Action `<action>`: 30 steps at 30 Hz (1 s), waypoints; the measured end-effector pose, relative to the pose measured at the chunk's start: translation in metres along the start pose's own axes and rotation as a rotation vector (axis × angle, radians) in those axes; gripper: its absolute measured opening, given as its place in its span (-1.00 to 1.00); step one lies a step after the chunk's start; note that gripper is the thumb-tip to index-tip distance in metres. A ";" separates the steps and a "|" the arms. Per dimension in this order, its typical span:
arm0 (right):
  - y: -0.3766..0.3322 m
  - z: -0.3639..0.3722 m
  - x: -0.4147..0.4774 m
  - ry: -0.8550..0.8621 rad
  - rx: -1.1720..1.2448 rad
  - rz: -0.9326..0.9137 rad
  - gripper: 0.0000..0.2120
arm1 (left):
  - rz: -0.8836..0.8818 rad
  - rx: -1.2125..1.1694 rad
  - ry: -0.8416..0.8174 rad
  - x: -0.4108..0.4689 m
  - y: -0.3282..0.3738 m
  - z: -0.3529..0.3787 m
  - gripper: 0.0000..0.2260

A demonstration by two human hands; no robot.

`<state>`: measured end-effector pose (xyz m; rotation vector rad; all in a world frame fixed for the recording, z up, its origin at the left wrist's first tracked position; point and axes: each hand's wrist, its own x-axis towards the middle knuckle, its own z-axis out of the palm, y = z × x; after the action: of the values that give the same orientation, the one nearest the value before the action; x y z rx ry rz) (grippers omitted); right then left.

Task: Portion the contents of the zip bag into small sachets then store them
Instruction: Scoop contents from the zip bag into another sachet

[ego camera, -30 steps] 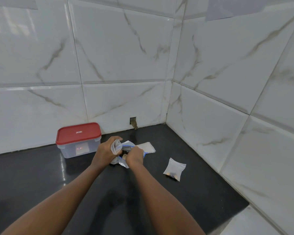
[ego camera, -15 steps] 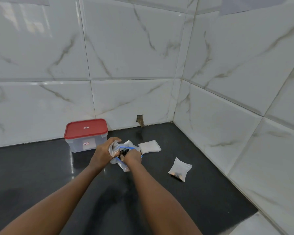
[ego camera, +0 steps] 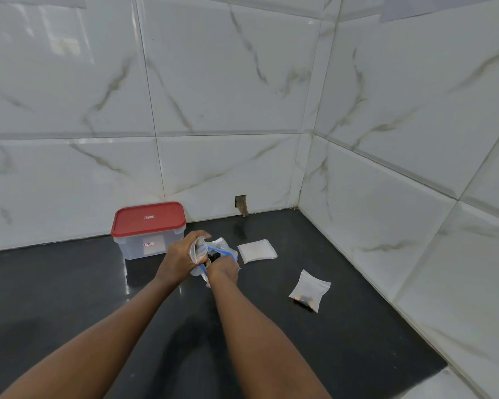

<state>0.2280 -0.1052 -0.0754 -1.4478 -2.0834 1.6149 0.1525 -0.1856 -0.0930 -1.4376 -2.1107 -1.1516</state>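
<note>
Over the black counter my left hand (ego camera: 182,254) grips a clear zip bag (ego camera: 218,245) with a blue seal, together with a small clear sachet (ego camera: 197,249) bunched against it. My right hand (ego camera: 224,272) is closed at the bag's mouth, where dark bits (ego camera: 213,257) show; what its fingers pinch is hidden. One filled sachet (ego camera: 309,290) with dark contents at its bottom lies flat to the right. A stack of empty white sachets (ego camera: 257,250) lies just behind my right hand.
A clear plastic box with a red lid (ego camera: 148,228), closed, stands at the back left against the tiled wall. White marble tile walls meet in a corner at the back right. The black counter (ego camera: 69,298) ends at the lower right.
Both hands have stayed together at the zip bag with only small finger shifts. My head has turned, so the scene sits slightly further right in view.
</note>
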 end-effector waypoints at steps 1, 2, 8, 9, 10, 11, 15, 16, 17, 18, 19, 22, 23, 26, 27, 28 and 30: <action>-0.001 0.001 0.000 0.009 -0.014 -0.006 -0.67 | 0.001 0.013 -0.005 0.001 -0.001 0.000 -0.60; -0.002 0.001 0.001 0.009 -0.013 -0.009 -0.67 | 0.001 0.026 -0.012 0.002 -0.002 0.000 -0.58; -0.001 0.004 0.005 0.027 -0.020 -0.028 -0.69 | -0.012 0.020 0.021 0.003 -0.004 0.000 -0.58; -0.002 0.005 0.005 0.032 -0.030 -0.030 -0.69 | -0.016 0.015 0.024 0.004 -0.004 0.000 -0.58; -0.002 0.005 0.004 0.034 -0.038 -0.028 -0.69 | -0.017 0.012 0.023 0.004 -0.004 0.000 -0.59; -0.003 0.006 0.005 0.032 -0.046 -0.027 -0.70 | -0.013 0.012 0.021 0.005 -0.004 0.000 -0.59; -0.007 0.004 0.005 0.014 -0.117 -0.034 -0.70 | -0.003 0.005 0.009 0.003 -0.004 -0.001 -0.62; -0.008 0.003 0.005 0.005 -0.135 -0.031 -0.69 | -0.006 0.004 0.007 0.002 -0.005 -0.002 -0.63; -0.009 0.003 0.005 -0.007 -0.149 -0.036 -0.69 | -0.011 0.004 0.011 0.001 -0.007 -0.002 -0.64; -0.011 0.003 0.005 -0.023 -0.168 -0.042 -0.68 | -0.020 0.006 0.017 0.001 -0.008 -0.004 -0.64; -0.013 0.005 0.006 -0.041 -0.200 -0.063 -0.67 | -0.030 0.007 0.026 0.001 -0.010 -0.005 -0.65; -0.018 0.008 0.004 -0.094 -0.324 -0.146 -0.65 | -0.064 0.012 0.044 0.000 -0.014 -0.009 -0.64; -0.018 0.012 0.005 -0.127 -0.380 -0.182 -0.65 | -0.071 0.009 0.054 -0.001 -0.015 -0.009 -0.64; -0.015 0.019 0.000 -0.180 -0.358 -0.227 -0.67 | -0.099 -0.003 0.071 0.001 -0.016 -0.011 -0.67; -0.014 0.019 0.002 -0.219 -0.370 -0.242 -0.66 | -0.093 0.005 0.063 0.001 -0.017 -0.011 -0.67; -0.012 0.018 0.001 -0.229 -0.365 -0.274 -0.66 | -0.092 0.007 0.058 0.002 -0.016 -0.011 -0.67; -0.012 0.015 0.005 -0.201 -0.406 -0.298 -0.68 | -0.125 -0.018 0.062 0.003 -0.015 -0.015 -0.62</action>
<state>0.2093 -0.1111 -0.0734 -1.0235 -2.7095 1.3228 0.1360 -0.1974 -0.0883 -1.2760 -2.1784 -1.2466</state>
